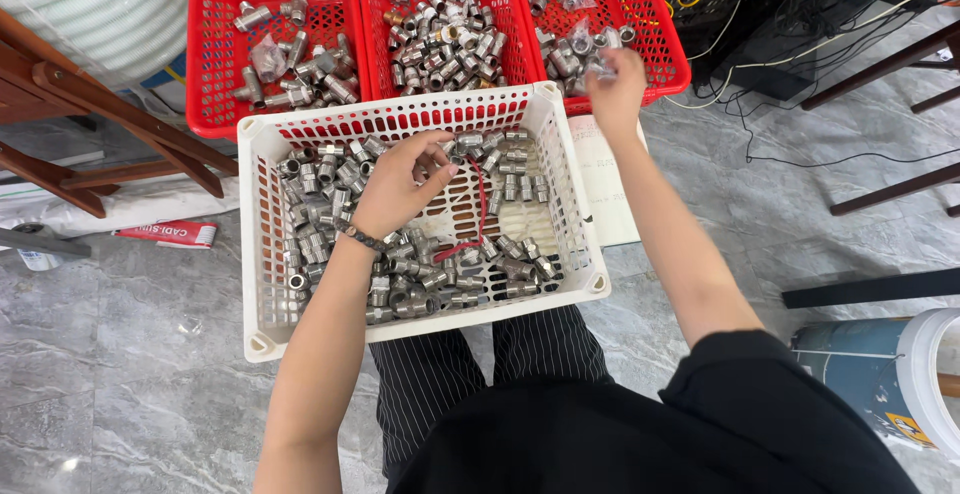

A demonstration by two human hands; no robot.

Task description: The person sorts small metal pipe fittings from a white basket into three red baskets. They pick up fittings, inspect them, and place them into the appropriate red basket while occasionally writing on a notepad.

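Left hand (400, 186) pinched on threaded steel fitting in white lattice basket (262, 254); right hand (615, 82) closed on fittings over red basket (668, 49).

head cam looked straight down from above, pretty close, over the white basket (575, 189) on the lap, floor around
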